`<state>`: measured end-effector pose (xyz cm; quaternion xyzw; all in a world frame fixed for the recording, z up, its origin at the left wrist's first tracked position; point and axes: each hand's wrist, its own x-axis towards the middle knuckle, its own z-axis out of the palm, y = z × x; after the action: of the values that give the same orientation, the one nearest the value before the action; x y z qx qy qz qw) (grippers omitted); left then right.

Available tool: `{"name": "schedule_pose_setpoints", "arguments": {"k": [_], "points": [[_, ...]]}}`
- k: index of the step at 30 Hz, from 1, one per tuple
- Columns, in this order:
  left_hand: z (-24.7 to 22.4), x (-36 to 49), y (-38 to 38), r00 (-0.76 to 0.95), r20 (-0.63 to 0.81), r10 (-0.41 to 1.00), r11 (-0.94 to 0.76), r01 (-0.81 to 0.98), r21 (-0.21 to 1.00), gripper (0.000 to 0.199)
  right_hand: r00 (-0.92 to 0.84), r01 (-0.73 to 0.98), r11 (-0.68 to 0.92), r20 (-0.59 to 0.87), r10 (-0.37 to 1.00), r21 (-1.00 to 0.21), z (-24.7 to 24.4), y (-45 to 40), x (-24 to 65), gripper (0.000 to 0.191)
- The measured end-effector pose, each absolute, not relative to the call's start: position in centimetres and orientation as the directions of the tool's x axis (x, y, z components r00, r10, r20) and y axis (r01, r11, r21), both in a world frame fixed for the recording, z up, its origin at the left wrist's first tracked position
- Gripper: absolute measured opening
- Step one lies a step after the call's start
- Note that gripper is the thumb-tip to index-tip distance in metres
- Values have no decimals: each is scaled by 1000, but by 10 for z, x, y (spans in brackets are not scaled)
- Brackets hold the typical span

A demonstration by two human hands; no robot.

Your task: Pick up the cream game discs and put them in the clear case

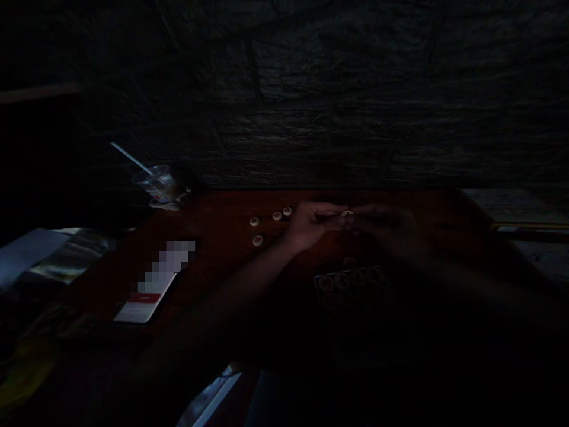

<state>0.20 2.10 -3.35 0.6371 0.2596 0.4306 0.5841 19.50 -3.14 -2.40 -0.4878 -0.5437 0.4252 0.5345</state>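
My left hand point(310, 224) and my right hand point(392, 229) meet over the far half of the dark wooden table. Their fingertips close together around a round pale Chinese chess piece point(347, 213), which both seem to grip. Left of my left hand lie several more such discs, one of them a near piece point(258, 241) with a red mark. Closer to me, a shallow box point(316, 286) holds rows of marked discs, mostly lost in shadow. A single dim disc point(350, 261) rests just beyond the box's far edge.
A clear cup point(155, 184) with a straw stands at the table's far left corner. A phone point(144, 308) with a lit, partly blurred screen lies on the left. Behind the table point(213, 237) rises a dark stone-like wall point(293, 107). The light is very dim.
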Motion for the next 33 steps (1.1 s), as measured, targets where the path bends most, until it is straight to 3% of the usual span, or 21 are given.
{"name": "schedule_pose_setpoints", "arguments": {"k": [9,16,21,33], "points": [[-25,2,14,461,181,869,-118,-162,980,35,27,52,173,174,984,-984,-21,-33,193,38],[-25,2,12,488,293,822,-297,-71,952,30,5,111,183,184,983,-977,-19,-34,192,39],[-24,3,10,482,333,810,-335,-84,938,33,-5,67,188,188,982,-980,-19,-35,190,41],[-21,2,8,411,194,891,-142,-153,978,41,16,-18,195,195,981,-981,-25,-30,192,44]]}}
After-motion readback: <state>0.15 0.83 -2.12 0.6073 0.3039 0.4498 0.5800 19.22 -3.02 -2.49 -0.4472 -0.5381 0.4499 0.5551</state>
